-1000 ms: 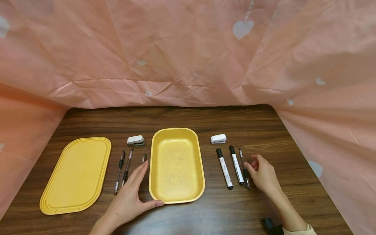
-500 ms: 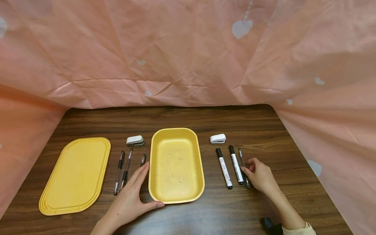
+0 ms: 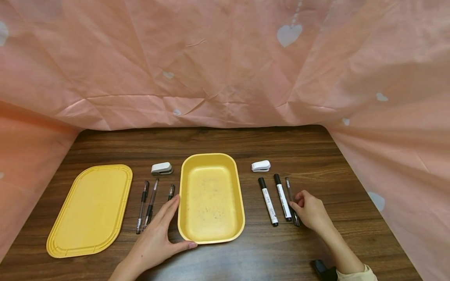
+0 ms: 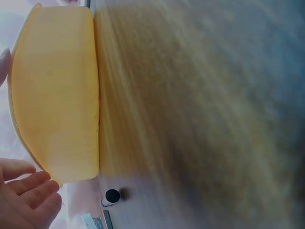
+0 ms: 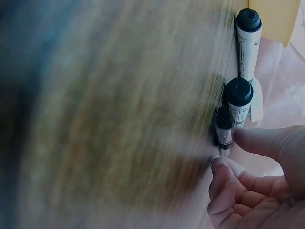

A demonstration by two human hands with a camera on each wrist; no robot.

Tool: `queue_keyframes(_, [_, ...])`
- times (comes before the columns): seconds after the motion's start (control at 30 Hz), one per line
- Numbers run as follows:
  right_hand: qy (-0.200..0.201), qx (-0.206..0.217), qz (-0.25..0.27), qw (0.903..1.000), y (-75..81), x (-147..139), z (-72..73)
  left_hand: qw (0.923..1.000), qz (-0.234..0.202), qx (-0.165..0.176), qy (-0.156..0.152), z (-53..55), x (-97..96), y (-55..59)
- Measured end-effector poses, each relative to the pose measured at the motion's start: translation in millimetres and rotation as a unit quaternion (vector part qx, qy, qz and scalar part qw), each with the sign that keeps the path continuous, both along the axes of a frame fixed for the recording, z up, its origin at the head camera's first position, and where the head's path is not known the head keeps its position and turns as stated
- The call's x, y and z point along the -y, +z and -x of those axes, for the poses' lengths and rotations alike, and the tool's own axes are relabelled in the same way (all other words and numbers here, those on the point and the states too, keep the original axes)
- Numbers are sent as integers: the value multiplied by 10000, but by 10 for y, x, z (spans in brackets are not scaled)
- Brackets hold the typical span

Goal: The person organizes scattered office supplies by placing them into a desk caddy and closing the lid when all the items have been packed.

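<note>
My right hand point(image 3: 310, 210) pinches a black gel pen point(image 3: 289, 191) between thumb and fingertips, to the right of two white markers point(image 3: 268, 203) with black caps. In the right wrist view the pen's end point(image 5: 225, 119) shows between thumb and index finger, low over the wood. My left hand point(image 3: 154, 238) lies with fingers extended against a yellow box point(image 3: 211, 195), fingertips along its left side and thumb at its near left corner. Nothing lies inside the box. The left wrist view shows the box wall point(image 4: 57, 95) close up with fingers at its rim.
A yellow lid point(image 3: 91, 208) lies flat at the far left. Between lid and box are several pens point(image 3: 143, 207), one partly hidden by my left hand. A grey-white stapler point(image 3: 162, 168) and a white stapler point(image 3: 261, 166) stand behind. Pink cloth point(image 3: 218, 70) hangs around the table.
My right hand has moved slightly left and down, its fingers closing onto the gel pen. The left hand and the box have stayed in place.
</note>
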State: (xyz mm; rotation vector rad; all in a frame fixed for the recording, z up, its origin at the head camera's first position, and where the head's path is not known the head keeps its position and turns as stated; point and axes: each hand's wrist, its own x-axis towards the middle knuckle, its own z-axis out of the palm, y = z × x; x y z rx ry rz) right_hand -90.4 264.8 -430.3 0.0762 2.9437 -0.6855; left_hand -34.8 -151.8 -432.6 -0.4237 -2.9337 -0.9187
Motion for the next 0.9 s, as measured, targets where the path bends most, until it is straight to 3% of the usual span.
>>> queue_keyframes(0.43, [63,170,-119,9998,34,12,-7,9986,306,-382,-199,15,22,20])
queue_keyframes(0.67, [39,385,-248,9989,86,0,-25,9983,348,-384,-267,26,30,51])
queue_keyframes(0.9, [43,321,-315,9990,167,-12,-32,9978,428,-439,-263,27,31,50])
